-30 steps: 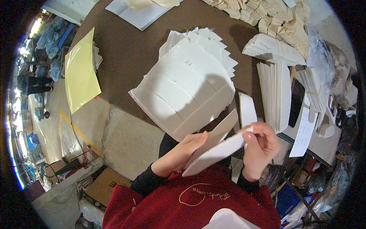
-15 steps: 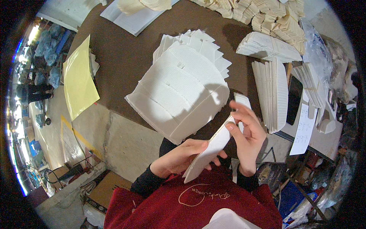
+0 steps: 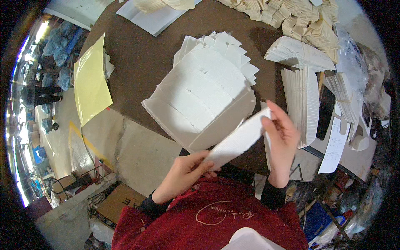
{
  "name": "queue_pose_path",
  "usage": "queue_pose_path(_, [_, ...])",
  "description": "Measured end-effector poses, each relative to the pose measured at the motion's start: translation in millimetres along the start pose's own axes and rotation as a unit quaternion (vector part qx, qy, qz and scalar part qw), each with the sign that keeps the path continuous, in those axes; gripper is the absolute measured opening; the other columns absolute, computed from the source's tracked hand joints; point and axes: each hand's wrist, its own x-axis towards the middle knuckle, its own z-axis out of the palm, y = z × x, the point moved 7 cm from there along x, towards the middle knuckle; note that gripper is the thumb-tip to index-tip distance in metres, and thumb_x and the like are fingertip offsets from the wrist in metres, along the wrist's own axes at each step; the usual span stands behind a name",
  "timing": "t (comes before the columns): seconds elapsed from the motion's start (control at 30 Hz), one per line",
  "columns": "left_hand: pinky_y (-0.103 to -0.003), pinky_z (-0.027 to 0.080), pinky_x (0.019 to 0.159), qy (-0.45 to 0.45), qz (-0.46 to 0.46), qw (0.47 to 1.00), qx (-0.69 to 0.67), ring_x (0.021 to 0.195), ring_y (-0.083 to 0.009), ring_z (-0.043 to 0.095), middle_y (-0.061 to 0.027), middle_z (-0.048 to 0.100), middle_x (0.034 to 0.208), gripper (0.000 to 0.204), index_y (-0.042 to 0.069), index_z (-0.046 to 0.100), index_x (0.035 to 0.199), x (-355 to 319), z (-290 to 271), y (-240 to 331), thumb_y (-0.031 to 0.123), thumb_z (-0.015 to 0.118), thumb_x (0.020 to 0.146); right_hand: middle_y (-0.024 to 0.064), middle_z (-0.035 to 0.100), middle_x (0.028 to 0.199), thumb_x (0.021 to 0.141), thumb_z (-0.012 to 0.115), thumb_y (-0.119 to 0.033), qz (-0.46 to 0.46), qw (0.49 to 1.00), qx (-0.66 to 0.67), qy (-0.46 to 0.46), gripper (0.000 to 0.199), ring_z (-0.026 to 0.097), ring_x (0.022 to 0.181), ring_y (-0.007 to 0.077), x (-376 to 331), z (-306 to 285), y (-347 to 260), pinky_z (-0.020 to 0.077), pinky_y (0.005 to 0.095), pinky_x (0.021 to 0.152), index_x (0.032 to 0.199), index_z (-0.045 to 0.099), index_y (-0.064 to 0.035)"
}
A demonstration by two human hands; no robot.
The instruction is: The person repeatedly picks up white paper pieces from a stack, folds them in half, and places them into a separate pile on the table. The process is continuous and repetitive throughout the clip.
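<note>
A long white strip (image 3: pixel 241 139) of what looks like folded paper or thin card slants up to the right in front of me. My left hand (image 3: pixel 183 171) pinches its lower end between thumb and fingers. At its upper end, my right hand (image 3: pixel 282 135) grips it with the thumb on the near face and the fingers behind. Just beyond the strip lies a big stack of white sheets (image 3: pixel 202 89) on the brown table (image 3: pixel 129 79), with pointed edges fanning out at the back. A white piece (image 3: pixel 266 143) stands partly hidden behind my right hand.
To the right stand a bundle of white folded strips (image 3: pixel 302 106) and another white bundle (image 3: pixel 300 53). Cream-coloured stacks (image 3: pixel 291 16) fill the far right. A yellow sheet (image 3: pixel 92 81) overhangs the left edge. A written paper (image 3: pixel 333 146) lies at right.
The strip has turned its broad face more toward me and moved slightly up and right. My left hand has shifted down-left to its lower end; my right hand has moved a little right.
</note>
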Motion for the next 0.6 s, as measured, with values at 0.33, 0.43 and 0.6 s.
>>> queue_pose_path(0.33, [-0.036, 0.057, 0.066, 0.217, 0.102, 0.953, 0.183, 0.074, -0.0238, 0.075, -0.0155, 0.073, 0.081, 0.045, 0.011, 0.044, 0.142, -1, -20, 5, 0.011, 0.06, 0.1, 0.0126, 0.07, 0.099, 0.087, 0.073, -0.005, -0.136, 0.945, -0.297, 0.006, 0.035, 0.065, 0.086, 0.0247, 10, 31, -9, 0.0529, 0.0335, 0.076, 0.122, 0.071, -0.0086])
queue_pose_path(0.43, [-0.037, 0.056, 0.062, 0.226, 0.106, 0.95, 0.188, 0.07, -0.0273, 0.074, -0.0163, 0.071, 0.077, 0.042, 0.011, 0.046, 0.14, 3, -19, 3, 0.013, 0.06, 0.1, 0.0149, 0.068, 0.116, 0.088, 0.071, -0.004, -0.187, 0.921, -0.342, 0.003, 0.035, 0.062, 0.103, 0.0301, 11, 35, -12, 0.0517, 0.0375, 0.088, 0.123, 0.07, -0.0086])
queue_pose_path(0.6, [-0.041, 0.054, 0.057, 0.257, 0.143, 0.913, 0.284, 0.064, -0.0349, 0.071, -0.0175, 0.068, 0.071, 0.038, 0.011, 0.048, 0.134, 5, -21, 8, 0.019, 0.062, 0.099, 0.0168, 0.045, 0.152, 0.092, 0.064, -0.006, -0.204, 0.897, -0.393, -0.018, 0.042, 0.048, 0.128, 0.0414, 14, 46, -5, 0.042, 0.0486, 0.107, 0.133, 0.062, -0.0134])
